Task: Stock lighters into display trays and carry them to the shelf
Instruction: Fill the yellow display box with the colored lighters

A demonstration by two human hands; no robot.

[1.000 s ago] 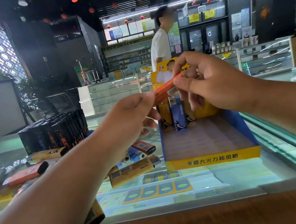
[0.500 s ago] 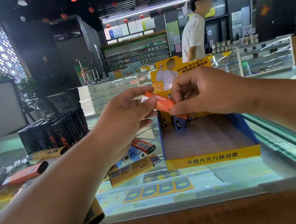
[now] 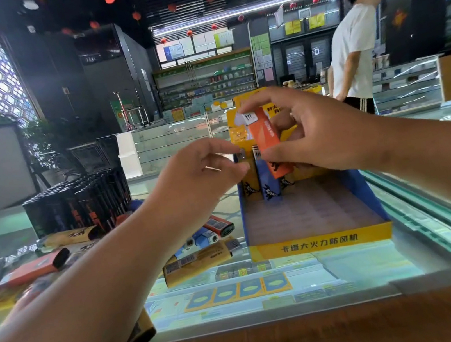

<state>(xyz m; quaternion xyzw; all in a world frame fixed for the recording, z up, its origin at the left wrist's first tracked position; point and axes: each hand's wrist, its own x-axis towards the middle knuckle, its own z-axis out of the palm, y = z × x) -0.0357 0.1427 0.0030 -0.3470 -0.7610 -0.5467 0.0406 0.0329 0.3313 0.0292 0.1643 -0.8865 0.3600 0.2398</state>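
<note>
My right hand (image 3: pixel 319 138) pinches an orange lighter (image 3: pixel 266 140) between thumb and fingers. The lighter stands nearly upright over the back row of the blue and yellow display tray (image 3: pixel 318 243). In that back row stand a yellow lighter (image 3: pixel 249 181) and a blue lighter (image 3: pixel 269 186); a third is partly hidden behind the orange one. My left hand (image 3: pixel 204 174) hovers just left of the orange lighter with loosely curled fingers. Its tips are beside the yellow lighter's metal top and hold nothing that I can see.
Loose lighters lie on the glass counter left of the tray: a yellow one (image 3: pixel 200 260), a blue one (image 3: pixel 201 239), a red one (image 3: pixel 219 226), an orange one (image 3: pixel 33 268). A block of black lighters (image 3: pixel 76 206) stands far left. A person in a white shirt (image 3: pixel 353 56) stands behind.
The orange lighter passed from both hands to my right hand alone and turned from lying sideways to nearly upright. My left hand let go. The person behind walked right.
</note>
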